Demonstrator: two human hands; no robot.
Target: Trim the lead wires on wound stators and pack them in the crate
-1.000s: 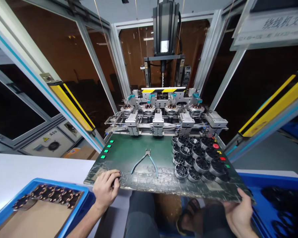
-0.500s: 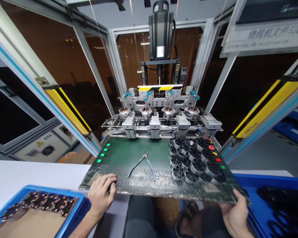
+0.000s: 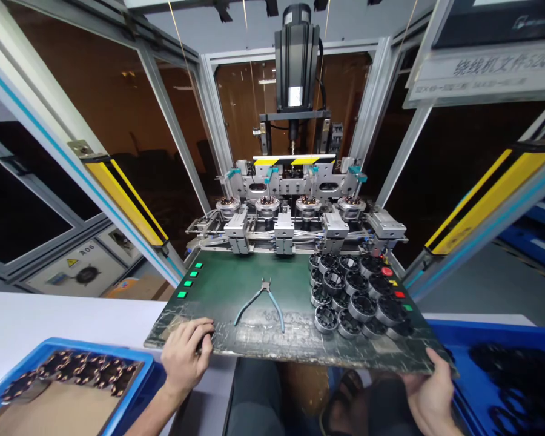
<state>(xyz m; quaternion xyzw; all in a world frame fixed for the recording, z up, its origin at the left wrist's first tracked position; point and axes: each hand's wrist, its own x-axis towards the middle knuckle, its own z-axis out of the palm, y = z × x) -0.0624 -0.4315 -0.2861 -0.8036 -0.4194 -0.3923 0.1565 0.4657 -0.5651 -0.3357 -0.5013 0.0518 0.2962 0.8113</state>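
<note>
My left hand (image 3: pixel 184 357) rests on the near left corner of the green work mat (image 3: pixel 236 290), fingers curled over its front edge. At the near right corner my right hand (image 3: pixel 429 393) sits below the mat's edge, fingers partly hidden under it. Blue-handled cutters (image 3: pixel 261 300) lie in the mat's middle. A cluster of several black and silver stator rings (image 3: pixel 354 293) stands on the right of the mat. Behind it, the winding machine (image 3: pixel 295 215) holds copper-wound stators in a row of fixtures.
A blue tray (image 3: pixel 68 375) with several wound stators on cardboard sits at the lower left on a white table. A blue bin (image 3: pixel 504 375) of dark parts is at the lower right. Green buttons (image 3: pixel 188 283) line the mat's left, red and yellow buttons (image 3: pixel 393 281) its right. Yellow light-curtain bars flank the opening.
The view has tilted slightly, so the machine sits lower in frame. Both hands stay at the mat's front corners.
</note>
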